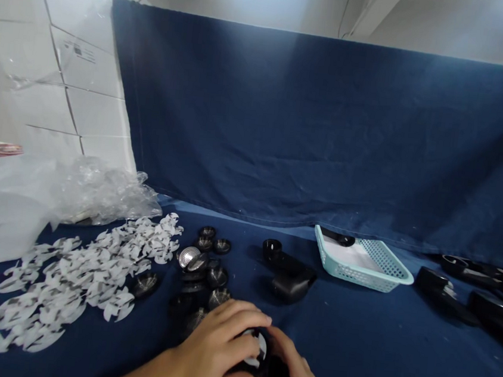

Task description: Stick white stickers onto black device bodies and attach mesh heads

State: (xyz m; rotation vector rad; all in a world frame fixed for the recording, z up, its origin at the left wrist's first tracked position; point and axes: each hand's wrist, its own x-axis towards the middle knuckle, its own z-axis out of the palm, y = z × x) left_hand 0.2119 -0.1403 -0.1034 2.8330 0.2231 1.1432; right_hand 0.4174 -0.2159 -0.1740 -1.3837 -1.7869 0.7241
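Low in the view, a black round-ended part is between my two hands, with a curved white plastic piece lying in its round opening. My left hand is closed over it from the left, its fingers bent across the rim and one fingertip at the white piece. Around the other side wraps my right hand, its thumb close to my left thumb. Just beyond my left hand lie several round black caps, one showing a silvery ribbed face. My hands hide the lower body of the held part.
Many thin white plastic pieces are spread at left, before clear plastic bags. A black handled part lies ahead; a light-blue basket stands beyond it. More black parts lie at right. A blue cloth hangs behind.
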